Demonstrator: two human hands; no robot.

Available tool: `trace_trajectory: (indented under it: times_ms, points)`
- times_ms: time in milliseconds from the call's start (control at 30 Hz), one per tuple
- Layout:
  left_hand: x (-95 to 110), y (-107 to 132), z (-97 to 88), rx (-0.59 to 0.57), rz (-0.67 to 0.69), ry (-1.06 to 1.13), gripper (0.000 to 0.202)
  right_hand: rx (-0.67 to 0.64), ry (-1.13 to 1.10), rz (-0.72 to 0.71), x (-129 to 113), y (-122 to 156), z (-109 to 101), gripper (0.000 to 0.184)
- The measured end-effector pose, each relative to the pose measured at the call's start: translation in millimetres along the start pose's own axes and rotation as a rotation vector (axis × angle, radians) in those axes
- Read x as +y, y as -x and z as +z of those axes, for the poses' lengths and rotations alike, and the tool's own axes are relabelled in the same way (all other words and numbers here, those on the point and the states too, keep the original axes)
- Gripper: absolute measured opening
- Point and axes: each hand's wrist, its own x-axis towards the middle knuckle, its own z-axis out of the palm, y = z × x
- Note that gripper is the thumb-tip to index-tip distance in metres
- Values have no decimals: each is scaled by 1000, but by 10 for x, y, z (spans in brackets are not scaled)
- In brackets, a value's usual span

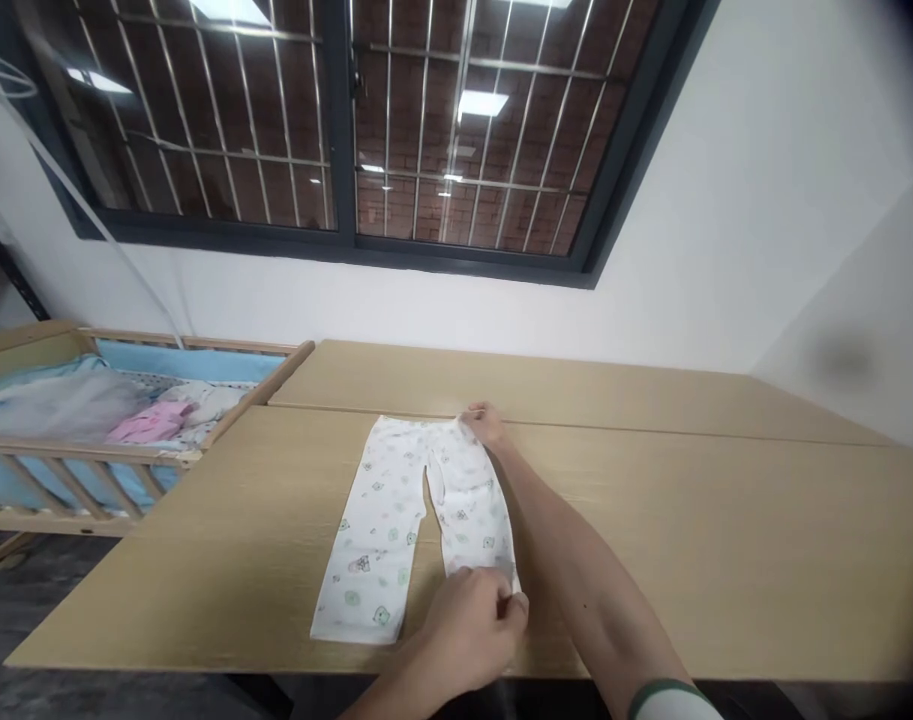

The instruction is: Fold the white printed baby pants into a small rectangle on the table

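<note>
White baby pants with a green and grey print lie flat, waistband toward the wall and legs toward me. My left hand is closed on the hem of the right-hand leg, thumb and fingers pinched together, and it covers the end of that leg. Farther off, my right hand grips the right corner of the waistband with bent fingers. A small fold of cloth shows near the crotch, along the inside of the right-hand leg.
The pants lie on a wide wood-coloured table with a seam across its back part. At left stands a wooden crib with blue lining; pink cloth and white netting lie inside. Behind is a barred window.
</note>
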Motion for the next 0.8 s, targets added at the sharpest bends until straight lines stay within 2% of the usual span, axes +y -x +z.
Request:
trace_trajectory:
  times_ms: [67, 133, 267, 367, 500, 633, 733, 800]
  points:
    - [-65, 145, -133, 37, -35, 293, 39, 8, -48, 26, -174, -6, 62, 28]
    - [-164, 335, -275, 95, -44, 470, 45, 5, -69, 43, -371, -15, 194, 29]
    - [-490, 768, -524, 238, -121, 505, 56, -7, -31, 71, -732, 9, 677, 31]
    - [-814, 1013, -602, 350, -197, 452, 59, 0, 41, 70, -906, 114, 1104, 28]
    - [-1201, 1153, -602, 500, -272, 210, 57, -24, 170, 36, -1009, 330, 1497, 24]
    - [-1338, 1242, -649, 672, -321, -298, 44, -64, 281, -16, -1099, 512, 1630, 22]
    - [-1267, 1312, -654, 918, -200, -700, 23, -123, 303, -131, -1213, 704, 1617, 18]
    - [-1206, 1323, -573, 1019, -55, -834, 26, -269, 277, -340, -1287, 943, 1537, 20]
